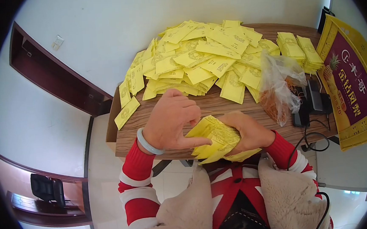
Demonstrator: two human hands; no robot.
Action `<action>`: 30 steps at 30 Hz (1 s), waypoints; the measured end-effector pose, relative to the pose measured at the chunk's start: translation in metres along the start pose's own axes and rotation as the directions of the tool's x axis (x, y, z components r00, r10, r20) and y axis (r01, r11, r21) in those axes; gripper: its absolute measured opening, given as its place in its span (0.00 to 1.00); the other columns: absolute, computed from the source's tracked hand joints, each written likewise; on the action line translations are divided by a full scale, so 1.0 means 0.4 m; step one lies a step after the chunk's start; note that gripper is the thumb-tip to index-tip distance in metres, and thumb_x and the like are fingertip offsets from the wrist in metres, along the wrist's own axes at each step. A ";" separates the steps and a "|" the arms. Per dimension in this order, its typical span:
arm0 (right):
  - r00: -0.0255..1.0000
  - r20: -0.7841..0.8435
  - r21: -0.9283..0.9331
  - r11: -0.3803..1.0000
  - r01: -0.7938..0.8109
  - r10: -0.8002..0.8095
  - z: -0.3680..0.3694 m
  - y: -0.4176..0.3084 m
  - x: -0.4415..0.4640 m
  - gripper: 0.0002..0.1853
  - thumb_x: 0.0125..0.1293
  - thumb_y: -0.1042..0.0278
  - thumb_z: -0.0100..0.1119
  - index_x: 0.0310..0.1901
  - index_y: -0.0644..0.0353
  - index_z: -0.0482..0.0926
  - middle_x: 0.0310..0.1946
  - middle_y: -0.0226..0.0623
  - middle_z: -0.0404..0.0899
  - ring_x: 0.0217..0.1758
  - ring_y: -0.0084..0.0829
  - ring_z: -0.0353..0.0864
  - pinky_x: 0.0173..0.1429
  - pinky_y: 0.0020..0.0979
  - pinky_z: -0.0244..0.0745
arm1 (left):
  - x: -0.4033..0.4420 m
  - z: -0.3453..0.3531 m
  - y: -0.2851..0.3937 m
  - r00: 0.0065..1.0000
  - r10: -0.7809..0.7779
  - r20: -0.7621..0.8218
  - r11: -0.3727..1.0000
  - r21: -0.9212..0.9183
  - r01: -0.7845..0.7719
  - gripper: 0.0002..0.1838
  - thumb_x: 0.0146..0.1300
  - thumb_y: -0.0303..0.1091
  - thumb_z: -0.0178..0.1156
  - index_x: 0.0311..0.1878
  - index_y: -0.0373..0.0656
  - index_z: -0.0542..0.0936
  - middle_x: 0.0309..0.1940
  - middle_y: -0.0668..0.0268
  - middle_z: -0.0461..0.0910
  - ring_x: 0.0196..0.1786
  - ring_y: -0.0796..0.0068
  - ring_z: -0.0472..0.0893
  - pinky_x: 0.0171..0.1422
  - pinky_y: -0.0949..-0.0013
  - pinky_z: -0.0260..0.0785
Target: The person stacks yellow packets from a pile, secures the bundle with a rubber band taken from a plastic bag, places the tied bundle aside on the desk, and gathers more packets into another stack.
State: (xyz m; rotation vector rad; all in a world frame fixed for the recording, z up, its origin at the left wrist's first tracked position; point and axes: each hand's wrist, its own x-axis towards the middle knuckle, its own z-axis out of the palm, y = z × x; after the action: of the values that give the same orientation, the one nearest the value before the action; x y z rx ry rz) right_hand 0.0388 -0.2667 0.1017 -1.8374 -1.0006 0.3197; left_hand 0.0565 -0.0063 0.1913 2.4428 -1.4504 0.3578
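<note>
My right hand (248, 129) is closed round a stack of yellow paper packets (217, 135), held fanned and tilted over the table's near edge. The packets carry dark printed line drawings. My left hand (173, 121), with a pale bangle at its wrist, is just left of the stack. Its thumb stretches out against the packets, while the fingers curl above, apart from the thumb. Whether anything thin lies between those fingers is too small to tell. Beyond both hands, a large loose heap of similar yellow packets (218, 63) covers the back of the table.
Neat packet bundles (300, 51) stand at the back right of the wooden table (172, 136). Near them is a clear plastic bag (279, 86) of thin orange bands, beside black devices (314, 99) with a cable (308, 135). A yellow-and-purple carton (349, 81) borders the right side.
</note>
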 end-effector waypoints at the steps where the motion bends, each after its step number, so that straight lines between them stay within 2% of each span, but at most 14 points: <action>1: 0.997 -0.069 0.030 0.999 -0.027 0.029 0.007 0.012 -0.002 0.45 0.40 0.70 0.86 0.66 0.62 0.78 0.56 0.38 0.86 0.52 0.32 0.83 0.62 0.32 0.76 | -0.012 0.008 -0.006 1.000 -0.022 -0.022 0.995 -0.094 0.020 0.25 0.49 0.52 0.80 0.26 0.52 0.71 0.23 0.76 0.71 0.30 0.70 0.68 0.56 0.65 0.62; 4: 0.954 -0.273 0.133 0.987 -0.093 0.126 0.031 0.054 -0.005 0.47 0.40 0.70 0.85 0.68 0.62 0.76 0.56 0.39 0.86 0.52 0.33 0.83 0.62 0.32 0.76 | -0.035 0.029 -0.012 0.993 -0.092 -0.069 0.926 -0.372 0.060 0.26 0.47 0.48 0.83 0.26 0.52 0.69 0.23 0.77 0.69 0.30 0.72 0.67 0.55 0.67 0.61; 10: 0.918 -0.335 0.168 0.972 -0.164 0.213 0.045 0.093 0.018 0.48 0.41 0.71 0.85 0.69 0.62 0.75 0.57 0.38 0.85 0.54 0.34 0.82 0.64 0.32 0.75 | -0.038 0.075 0.026 0.944 -0.244 -0.221 0.889 -0.441 0.126 0.27 0.42 0.41 0.85 0.26 0.52 0.68 0.22 0.78 0.67 0.30 0.74 0.65 0.53 0.70 0.60; 14: 0.930 -0.291 0.195 0.965 -0.174 0.226 0.046 0.120 0.027 0.49 0.43 0.61 0.85 0.70 0.60 0.73 0.59 0.42 0.84 0.58 0.39 0.83 0.65 0.34 0.75 | -0.050 0.108 0.021 0.904 -0.338 -0.262 0.908 -0.342 0.240 0.25 0.43 0.35 0.83 0.28 0.52 0.69 0.23 0.78 0.67 0.30 0.74 0.64 0.52 0.70 0.61; 20: 0.931 -0.269 0.193 0.961 -0.199 0.247 0.044 0.105 0.033 0.49 0.43 0.59 0.84 0.70 0.59 0.73 0.57 0.44 0.84 0.56 0.40 0.83 0.63 0.35 0.75 | -0.045 0.127 0.032 0.845 -0.485 -0.225 0.814 -0.469 0.342 0.21 0.45 0.30 0.78 0.30 0.50 0.70 0.25 0.77 0.67 0.31 0.73 0.64 0.52 0.70 0.61; 24: 0.924 -0.274 0.148 0.961 -0.234 0.267 0.046 0.095 0.042 0.49 0.44 0.57 0.83 0.70 0.59 0.72 0.56 0.45 0.85 0.54 0.42 0.84 0.61 0.36 0.76 | -0.029 0.127 0.039 0.809 -0.578 -0.111 0.692 -0.592 0.413 0.16 0.47 0.25 0.71 0.32 0.49 0.71 0.28 0.75 0.68 0.33 0.74 0.65 0.51 0.71 0.61; 30: 0.895 -0.303 0.053 0.943 -0.328 0.328 0.045 0.061 0.038 0.48 0.46 0.56 0.82 0.70 0.59 0.71 0.55 0.47 0.85 0.53 0.43 0.85 0.59 0.37 0.77 | -0.005 0.117 0.036 0.862 -0.490 -0.132 0.783 -0.500 0.369 0.14 0.47 0.22 0.66 0.34 0.48 0.73 0.29 0.74 0.69 0.34 0.73 0.66 0.52 0.70 0.61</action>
State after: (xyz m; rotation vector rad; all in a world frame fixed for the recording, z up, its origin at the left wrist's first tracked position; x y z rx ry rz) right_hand 0.0495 -0.2482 0.0752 -1.9812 -0.4727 0.2235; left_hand 0.0461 -0.0282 0.1487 2.1461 -0.7180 0.1862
